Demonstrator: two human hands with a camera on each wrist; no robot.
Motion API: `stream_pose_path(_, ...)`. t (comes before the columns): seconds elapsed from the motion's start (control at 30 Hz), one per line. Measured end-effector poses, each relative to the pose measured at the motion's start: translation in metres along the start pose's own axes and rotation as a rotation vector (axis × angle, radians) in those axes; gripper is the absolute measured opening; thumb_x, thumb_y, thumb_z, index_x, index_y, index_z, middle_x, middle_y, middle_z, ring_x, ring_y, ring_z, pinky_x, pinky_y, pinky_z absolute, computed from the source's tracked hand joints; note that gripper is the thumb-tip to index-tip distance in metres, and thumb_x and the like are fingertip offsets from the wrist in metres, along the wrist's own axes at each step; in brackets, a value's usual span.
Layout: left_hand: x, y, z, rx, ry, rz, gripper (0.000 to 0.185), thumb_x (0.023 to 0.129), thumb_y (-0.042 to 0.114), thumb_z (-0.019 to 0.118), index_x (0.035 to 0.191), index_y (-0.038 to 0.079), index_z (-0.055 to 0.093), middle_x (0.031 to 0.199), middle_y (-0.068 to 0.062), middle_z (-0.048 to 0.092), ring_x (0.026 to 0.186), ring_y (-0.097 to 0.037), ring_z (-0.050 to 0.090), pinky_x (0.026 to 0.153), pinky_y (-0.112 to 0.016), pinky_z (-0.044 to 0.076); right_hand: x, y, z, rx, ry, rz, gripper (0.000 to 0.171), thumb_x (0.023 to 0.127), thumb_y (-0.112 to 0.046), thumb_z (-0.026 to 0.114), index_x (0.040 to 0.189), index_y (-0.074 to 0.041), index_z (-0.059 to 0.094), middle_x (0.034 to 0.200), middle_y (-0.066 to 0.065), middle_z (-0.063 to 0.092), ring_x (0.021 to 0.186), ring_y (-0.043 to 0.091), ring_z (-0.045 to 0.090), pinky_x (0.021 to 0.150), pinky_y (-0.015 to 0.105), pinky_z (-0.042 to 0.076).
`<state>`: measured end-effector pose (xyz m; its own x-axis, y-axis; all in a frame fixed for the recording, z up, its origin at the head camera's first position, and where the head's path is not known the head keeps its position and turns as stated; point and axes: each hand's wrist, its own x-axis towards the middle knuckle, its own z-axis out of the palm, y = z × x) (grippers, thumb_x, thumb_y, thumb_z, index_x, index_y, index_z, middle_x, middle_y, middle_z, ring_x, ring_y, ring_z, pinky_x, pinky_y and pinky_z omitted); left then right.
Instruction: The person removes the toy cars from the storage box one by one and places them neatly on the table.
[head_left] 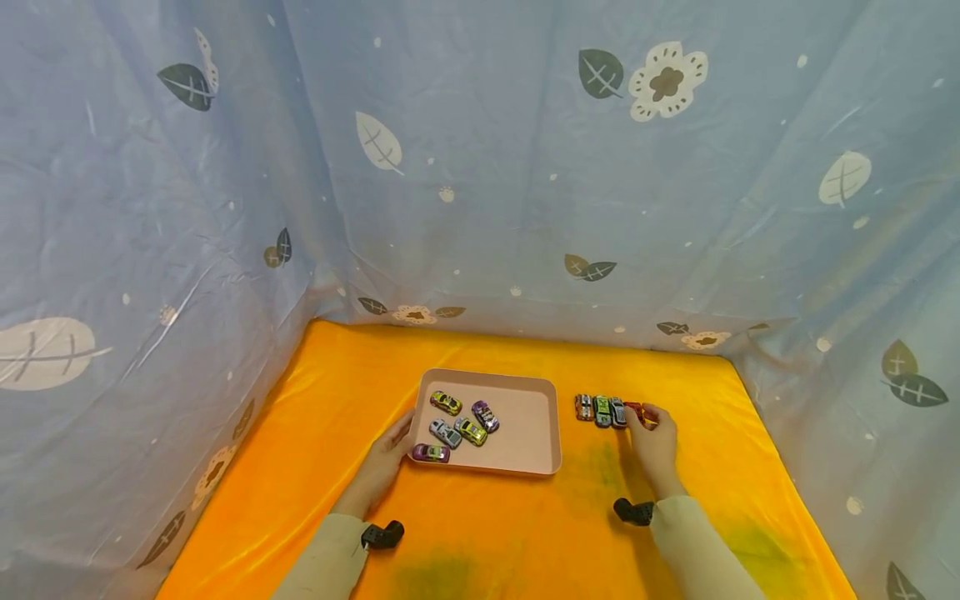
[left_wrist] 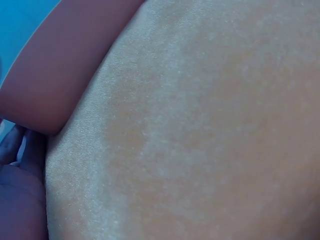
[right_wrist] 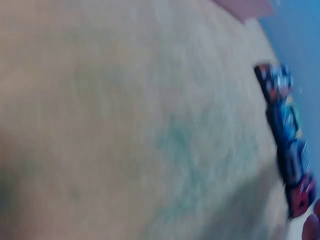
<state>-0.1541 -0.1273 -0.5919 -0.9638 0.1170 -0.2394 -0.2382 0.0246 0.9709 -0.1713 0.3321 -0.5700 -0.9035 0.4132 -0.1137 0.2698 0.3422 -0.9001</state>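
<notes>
Inside tray, five cars; hands: left unclenched alongside, right seemingly round red car.

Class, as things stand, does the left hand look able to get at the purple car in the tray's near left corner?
Probably yes: the left hand is beside the tray, close to that corner, and nothing lies over the purple car. Only the left wall seems to stand between them.

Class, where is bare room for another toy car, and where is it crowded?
Free: the tray right of its five toy cars; the orange cloth in front, between the forearms. Crowded: the tray's left side and the car row at the right hand.
</notes>
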Motion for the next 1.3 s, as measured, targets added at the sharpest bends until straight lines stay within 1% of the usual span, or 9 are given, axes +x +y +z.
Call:
stream_pose_path(0.1, 0.000, 0.000, -0.001, -0.001, -0.001, 0.004, 0.050, 0.103, 0.016, 0.047, 0.152, 0.021, 0.035, 0.153, -0.004, 0.037, 0.141, -0.023, 0.030, 0.115, -0.043, 0.022, -0.002, -0.010, 0.010, -0.025, -0.018, -0.077, 0.062, 0.094, -0.040, 0.062, 0.137, 0.002, 0.047, 0.123, 0.019, 0.051, 0.096, 0.026, 0.048, 0.068, 0.016, 0.047)
stream_pose_path(0.17, 0.001, -0.001, -0.001, -0.003, -0.001, -0.002, 0.050, 0.103, 0.016, 0.047, 0.152, 0.021, 0.035, 0.153, -0.003, 0.036, 0.141, -0.022, 0.029, 0.115, -0.043, 0.022, -0.005, -0.016, 0.016, -0.038, -0.038, -0.113, 0.062, 0.094, -0.039, 0.063, 0.137, 0.002, 0.047, 0.123, 0.019, 0.050, 0.095, 0.024, 0.046, 0.067, 0.014, 0.044)
stream_pose_path(0.47, 0.001, -0.001, -0.001, 0.003, -0.008, -0.001, 0.051, 0.103, 0.017, 0.047, 0.152, 0.022, 0.034, 0.153, -0.003, 0.036, 0.141, -0.023, 0.028, 0.115, -0.045, 0.021, -0.018, -0.036, 0.041, -0.056, -0.112, -0.159, 0.066, 0.091, -0.045, 0.065, 0.138, -0.002, 0.045, 0.131, 0.016, 0.045, 0.103, 0.026, 0.046, 0.081, 0.036, 0.048)
stream_pose_path(0.67, -0.001, 0.001, 0.001, -0.007, -0.006, 0.009, 0.050, 0.104, 0.015, 0.046, 0.152, 0.021, 0.034, 0.153, -0.005, 0.036, 0.141, -0.023, 0.030, 0.115, -0.043, 0.022, -0.027, -0.048, 0.057, -0.056, -0.141, -0.215, 0.065, 0.089, -0.045, 0.066, 0.136, -0.003, 0.047, 0.124, 0.018, 0.048, 0.099, 0.028, 0.048, 0.077, 0.030, 0.047)
stream_pose_path(0.77, -0.002, 0.001, 0.000, -0.003, -0.011, 0.011, 0.050, 0.104, 0.015, 0.045, 0.152, 0.021, 0.034, 0.153, -0.005, 0.035, 0.141, -0.023, 0.030, 0.115, -0.044, 0.022, -0.028, -0.053, 0.067, -0.054, -0.146, -0.262, 0.060, 0.090, -0.038, 0.068, 0.134, -0.001, 0.049, 0.119, 0.020, 0.051, 0.097, 0.031, 0.048, 0.076, 0.029, 0.046)
stream_pose_path(0.9, -0.001, -0.001, -0.001, 0.001, -0.025, 0.021, 0.051, 0.104, 0.015, 0.045, 0.152, 0.020, 0.033, 0.154, -0.005, 0.034, 0.141, -0.024, 0.029, 0.115, -0.044, 0.022, -0.032, -0.059, 0.081, -0.054, -0.141, -0.299, 0.054, 0.090, -0.031, 0.070, 0.131, -0.002, 0.051, 0.117, 0.019, 0.053, 0.096, 0.031, 0.047, 0.079, 0.034, 0.043)
stream_pose_path(1.07, 0.000, -0.003, -0.002, 0.008, -0.023, 0.051, 0.051, 0.103, 0.015, 0.046, 0.153, 0.016, 0.032, 0.153, -0.009, 0.035, 0.140, -0.028, 0.030, 0.114, -0.046, 0.022, -0.038, -0.067, 0.098, -0.034, -0.164, -0.328, 0.058, 0.089, -0.037, 0.070, 0.132, -0.003, 0.052, 0.120, 0.018, 0.054, 0.098, 0.028, 0.047, 0.082, 0.038, 0.042)
stream_pose_path(1.2, -0.001, -0.003, -0.002, 0.027, -0.018, 0.044, 0.052, 0.103, 0.017, 0.047, 0.153, 0.017, 0.031, 0.153, -0.009, 0.034, 0.140, -0.029, 0.029, 0.113, -0.048, 0.022, -0.043, -0.072, 0.109, 0.007, -0.200, -0.346, 0.060, 0.088, -0.036, 0.071, 0.132, -0.002, 0.052, 0.119, 0.019, 0.054, 0.099, 0.030, 0.048, 0.083, 0.040, 0.043)
stream_pose_path(1.3, -0.001, -0.002, -0.002, 0.011, -0.012, 0.027, 0.051, 0.103, 0.016, 0.047, 0.152, 0.018, 0.033, 0.153, -0.007, 0.036, 0.140, -0.028, 0.030, 0.113, -0.047, 0.023, -0.048, -0.076, 0.116, 0.036, -0.223, -0.324, 0.060, 0.087, -0.038, 0.071, 0.133, -0.004, 0.052, 0.118, 0.015, 0.054, 0.098, 0.027, 0.048, 0.083, 0.040, 0.043)
